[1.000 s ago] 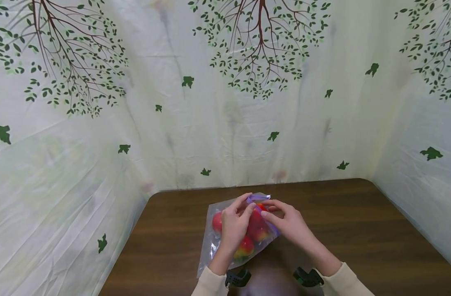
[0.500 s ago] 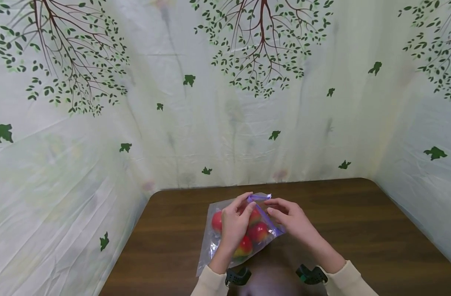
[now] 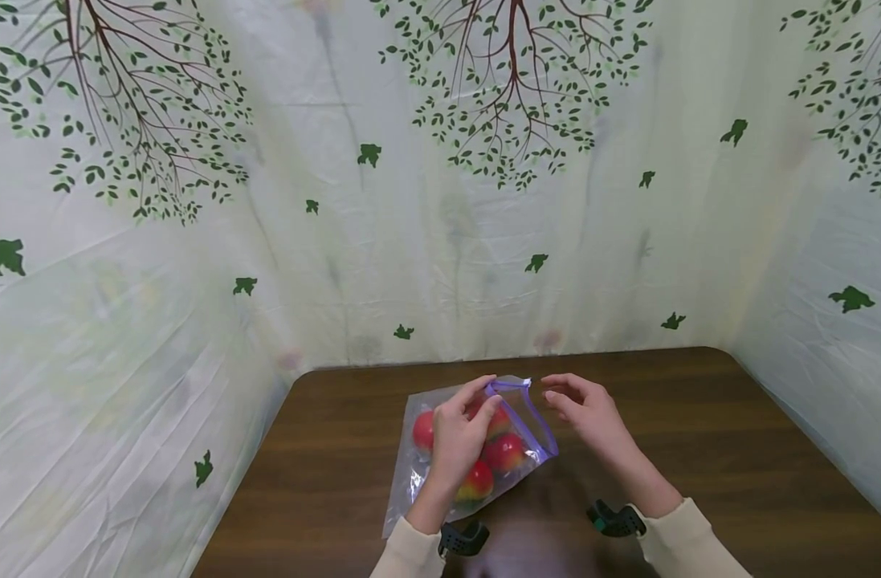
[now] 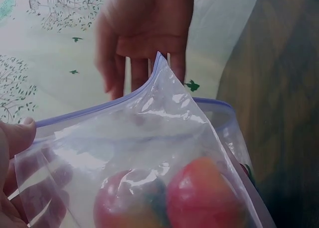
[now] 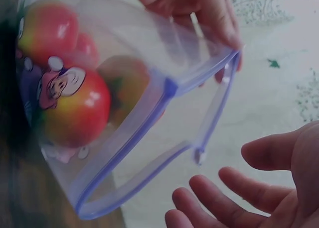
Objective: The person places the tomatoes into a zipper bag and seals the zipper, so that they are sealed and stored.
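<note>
A clear zip-top bag [image 3: 402,494] with a purple zip rim [image 5: 132,138] lies tilted on the table, its mouth spread wide. Inside it are several round red-and-yellow fruits [image 3: 505,452]; a cartoon print shows on the bag in the right wrist view. My left hand [image 3: 456,437] pinches the rim at the bag's far corner, thumb on one side and fingers behind the film. To the right of the mouth, my right hand [image 3: 592,413] is apart from the bag, fingers loosely bent and holding nothing. The left hand and wrist hide part of the bag.
The dark brown wooden table [image 3: 707,457] has rounded far corners. Pale curtains [image 3: 440,281] printed with trees and green leaves hang behind it and along both sides. Each wrist wears a black strap [image 3: 613,519].
My right hand has let go of the rim and drawn away to the right. The bag's mouth has spread from nearly closed to wide. My left hand has kept its place and pinch.
</note>
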Tool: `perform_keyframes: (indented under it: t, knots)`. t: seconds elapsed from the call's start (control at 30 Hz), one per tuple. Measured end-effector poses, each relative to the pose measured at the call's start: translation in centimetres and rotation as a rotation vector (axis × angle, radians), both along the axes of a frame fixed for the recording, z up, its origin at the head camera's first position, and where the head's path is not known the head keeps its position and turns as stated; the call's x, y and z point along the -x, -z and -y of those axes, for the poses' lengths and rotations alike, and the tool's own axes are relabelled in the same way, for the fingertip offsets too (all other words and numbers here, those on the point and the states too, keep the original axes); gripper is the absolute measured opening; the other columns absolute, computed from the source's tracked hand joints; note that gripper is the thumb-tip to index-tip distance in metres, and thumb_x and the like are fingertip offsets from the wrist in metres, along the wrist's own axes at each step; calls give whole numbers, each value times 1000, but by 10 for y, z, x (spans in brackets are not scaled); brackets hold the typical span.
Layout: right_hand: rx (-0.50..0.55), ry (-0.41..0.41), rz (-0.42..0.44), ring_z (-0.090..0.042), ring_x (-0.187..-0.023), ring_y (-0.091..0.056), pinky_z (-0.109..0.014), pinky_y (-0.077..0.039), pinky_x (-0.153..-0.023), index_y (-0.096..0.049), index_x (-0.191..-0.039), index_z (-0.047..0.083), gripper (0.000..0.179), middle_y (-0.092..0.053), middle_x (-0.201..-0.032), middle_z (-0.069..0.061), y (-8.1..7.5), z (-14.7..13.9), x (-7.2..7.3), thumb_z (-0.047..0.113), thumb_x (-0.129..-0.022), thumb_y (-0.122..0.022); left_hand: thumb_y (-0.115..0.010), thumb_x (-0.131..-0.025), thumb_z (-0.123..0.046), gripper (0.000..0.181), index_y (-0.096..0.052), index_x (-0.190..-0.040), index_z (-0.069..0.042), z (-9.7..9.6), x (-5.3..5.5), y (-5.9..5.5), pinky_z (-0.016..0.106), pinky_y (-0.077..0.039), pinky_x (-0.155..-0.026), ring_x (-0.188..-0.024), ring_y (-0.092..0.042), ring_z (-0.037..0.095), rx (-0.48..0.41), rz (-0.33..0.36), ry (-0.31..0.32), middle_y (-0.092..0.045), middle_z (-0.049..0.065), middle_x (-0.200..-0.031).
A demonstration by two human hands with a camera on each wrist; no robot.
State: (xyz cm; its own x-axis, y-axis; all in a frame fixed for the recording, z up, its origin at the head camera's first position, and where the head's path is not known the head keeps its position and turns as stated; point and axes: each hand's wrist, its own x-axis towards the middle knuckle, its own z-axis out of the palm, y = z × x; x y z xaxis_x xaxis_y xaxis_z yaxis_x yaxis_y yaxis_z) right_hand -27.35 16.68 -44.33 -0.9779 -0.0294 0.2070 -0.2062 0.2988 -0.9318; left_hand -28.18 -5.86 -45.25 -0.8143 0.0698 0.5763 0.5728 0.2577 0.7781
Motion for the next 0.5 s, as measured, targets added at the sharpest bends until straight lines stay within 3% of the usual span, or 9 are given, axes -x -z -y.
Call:
perform_keyframes:
  t: [0.1,0.27,0.33,0.5]
  knots:
    - [-27,-1,37,-28,-104,-69,-41,-58,-84,-66,-128,7,33,-70,-119,-12,4,-1,3,26,-100,-65,-75,-93,-28,31,-72,-124,-24,1,0,0,23,-36,-43,-57,-49,21,12,-1,1,-73,-8,-112]
    - [13,-61,102,-36,-111,-66,-50,-56,-90,-62,-133,2,41,-68,-123,-18,14,-1,10,30,-102,-61,-74,-94,-26,33,-71,-126,-23,0,-1,-1,28,-56,-64,-82,-67,12,24,-5,31,-72,-9,-115]
    - [69,-95,132,-38,-112,-66,-53,-54,-92,-60,-135,-1,42,-67,-124,-21,18,-1,12,28,-104,-59,-74,-93,-25,34,-71,-127,-20,-2,-1,-1,34,-59,-73,-91,-69,11,39,-22,50,-72,-7,-117]
    - [154,-154,164,-42,-108,-66,-55,-53,-92,-53,-140,-6,47,-66,-120,-27,23,0,16,27,-106,-54,-75,-93,-22,36,-70,-128,-14,-5,-1,2,37,-60,-78,-97,-70,11,73,-39,90,-72,-2,-119]
